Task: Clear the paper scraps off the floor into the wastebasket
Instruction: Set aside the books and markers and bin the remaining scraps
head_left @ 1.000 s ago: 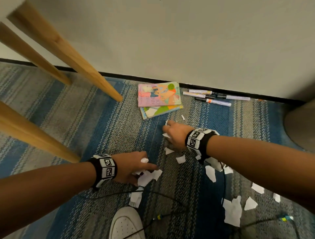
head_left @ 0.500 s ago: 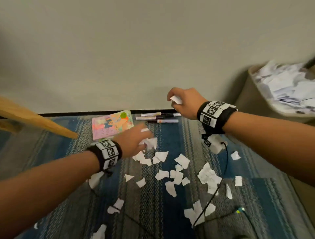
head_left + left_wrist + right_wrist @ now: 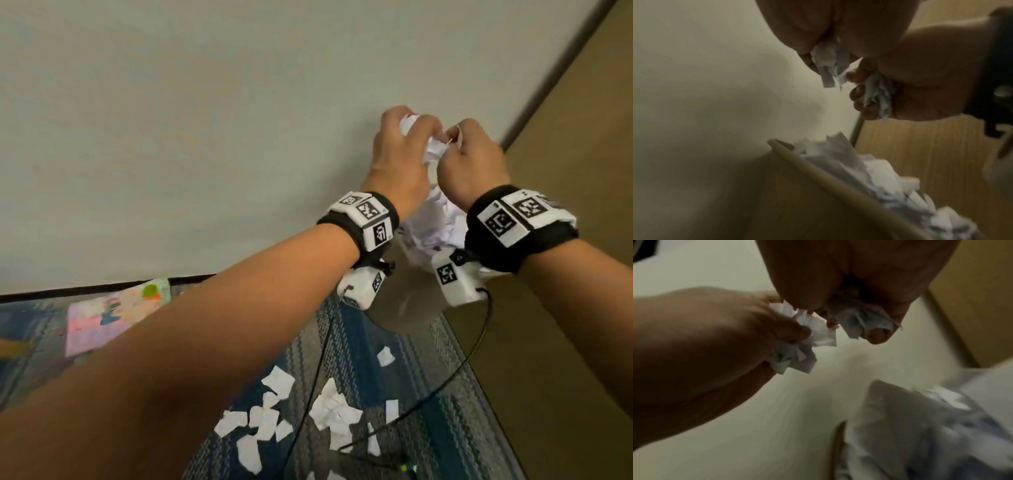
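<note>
This looks like a room in a home or a small office. The floor has a stripy blue and grey carpet (image 3: 404, 370) that meets a plain pale wall (image 3: 205, 137). A colourful book (image 3: 113, 315) lies on the carpet by the wall. A light wooden panel (image 3: 582, 144), maybe a door or cupboard, stands at the right.

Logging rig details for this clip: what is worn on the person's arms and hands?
Both forearms are bare, no sleeves or gloves. The left hand and right hand each have a black wristband carrying white blocks printed with black square markers. A white marker-tagged box hangs under each wrist, trailing a thin black cable.
</note>
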### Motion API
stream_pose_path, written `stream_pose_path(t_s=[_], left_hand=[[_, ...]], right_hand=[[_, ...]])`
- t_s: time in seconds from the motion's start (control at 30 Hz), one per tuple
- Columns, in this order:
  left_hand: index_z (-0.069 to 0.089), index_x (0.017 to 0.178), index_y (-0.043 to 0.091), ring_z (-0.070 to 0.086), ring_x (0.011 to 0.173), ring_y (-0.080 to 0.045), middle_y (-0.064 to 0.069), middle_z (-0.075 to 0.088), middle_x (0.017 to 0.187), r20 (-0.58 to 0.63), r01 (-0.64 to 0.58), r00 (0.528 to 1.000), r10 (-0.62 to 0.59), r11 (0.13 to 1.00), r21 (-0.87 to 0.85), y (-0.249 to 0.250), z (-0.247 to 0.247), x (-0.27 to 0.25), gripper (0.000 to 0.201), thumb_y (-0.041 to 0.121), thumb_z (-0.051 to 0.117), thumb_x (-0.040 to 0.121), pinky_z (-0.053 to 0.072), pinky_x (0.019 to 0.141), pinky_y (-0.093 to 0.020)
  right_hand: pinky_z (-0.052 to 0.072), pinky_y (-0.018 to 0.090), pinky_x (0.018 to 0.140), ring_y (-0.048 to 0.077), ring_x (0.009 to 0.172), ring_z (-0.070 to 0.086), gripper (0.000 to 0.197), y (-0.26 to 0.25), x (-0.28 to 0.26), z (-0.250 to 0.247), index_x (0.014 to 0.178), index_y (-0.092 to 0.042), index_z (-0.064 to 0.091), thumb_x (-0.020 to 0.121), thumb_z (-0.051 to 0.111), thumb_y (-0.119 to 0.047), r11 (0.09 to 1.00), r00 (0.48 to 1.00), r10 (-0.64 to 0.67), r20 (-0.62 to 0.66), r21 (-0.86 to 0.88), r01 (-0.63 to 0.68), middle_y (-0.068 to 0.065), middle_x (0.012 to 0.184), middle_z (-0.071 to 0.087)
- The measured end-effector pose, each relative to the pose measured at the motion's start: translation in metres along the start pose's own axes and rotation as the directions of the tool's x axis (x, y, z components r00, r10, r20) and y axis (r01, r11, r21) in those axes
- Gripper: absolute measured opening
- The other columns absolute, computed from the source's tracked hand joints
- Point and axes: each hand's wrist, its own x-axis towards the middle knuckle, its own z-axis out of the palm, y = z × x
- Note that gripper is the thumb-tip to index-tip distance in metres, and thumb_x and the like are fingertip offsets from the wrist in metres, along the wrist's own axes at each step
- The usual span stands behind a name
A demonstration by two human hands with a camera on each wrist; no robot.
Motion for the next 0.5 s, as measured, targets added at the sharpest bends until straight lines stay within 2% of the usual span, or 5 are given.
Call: stream_pose_path(t_s=[0.13, 0.23, 0.37, 0.43, 0.5], left_hand=[[0.05, 0.119, 0.023, 0.042, 0.109, -0.03, -0.007, 0.026, 0.137, 0.199, 0.066, 0.975, -0.093, 0.988, 0.14, -0.001, 0.046, -0.016, 0.041, 0.014, 0.058, 0.08, 0.045, 0.089, -0.039], [0.041, 0.135, 0.025, 0.035, 0.125, -0.037, -0.01, 0.017, 0.151, 0.44, -0.045, 0.885, -0.151, 0.914, 0.404, -0.023, 0.061, -0.03, 0.055, 0.025, 0.055, 0.081, 0.033, 0.105, -0.048], [0.035, 0.14, 0.034, 0.014, 0.143, -0.034, -0.008, 0.009, 0.158, 0.613, -0.228, 0.768, -0.187, 0.814, 0.534, -0.038, 0.072, -0.031, 0.052, 0.041, 0.038, 0.089, 0.011, 0.114, -0.053], [0.032, 0.141, 0.034, 0.009, 0.144, -0.037, -0.009, 0.008, 0.159, 0.668, -0.302, 0.719, -0.189, 0.781, 0.547, -0.039, 0.081, -0.029, 0.053, 0.042, 0.035, 0.088, 0.011, 0.112, -0.056], [0.024, 0.146, 0.033, 0.014, 0.142, -0.039, -0.011, 0.012, 0.158, 0.691, -0.331, 0.689, -0.218, 0.753, 0.568, -0.037, 0.085, -0.029, 0.059, 0.044, 0.034, 0.088, 0.016, 0.111, -0.057]], right_hand=[[0.04, 0.037, 0.088, 0.035, 0.115, 0.049, 0.045, 0.045, 0.002, 0.012, 0.13, -0.004, 0.04, 0.095, 0.045, -0.032, 0.99, 0.983, 0.132, 0.13, -0.057, -0.125, 0.02, 0.133, 0.044], [0.028, 0.045, 0.108, 0.037, 0.129, 0.032, 0.058, 0.077, -0.004, 0.025, 0.135, -0.01, 0.035, 0.088, 0.042, -0.044, 0.95, 0.939, 0.227, 0.257, -0.27, -0.156, 0.02, 0.137, 0.033], [0.018, 0.053, 0.114, 0.04, 0.135, 0.023, 0.082, 0.11, -0.013, 0.051, 0.148, -0.019, 0.026, 0.071, 0.028, -0.05, 0.819, 0.836, 0.235, 0.496, -0.564, 0.104, 0.019, 0.148, 0.027], [0.017, 0.053, 0.114, 0.04, 0.134, 0.023, 0.088, 0.117, -0.013, 0.06, 0.151, -0.025, 0.024, 0.069, 0.025, -0.057, 0.721, 0.791, 0.204, 0.577, -0.635, 0.277, 0.016, 0.152, 0.026], [0.013, 0.053, 0.117, 0.04, 0.141, 0.015, 0.091, 0.116, -0.014, 0.06, 0.154, -0.025, 0.014, 0.075, 0.034, -0.065, 0.671, 0.768, 0.254, 0.588, -0.679, 0.297, 0.017, 0.157, 0.015]])
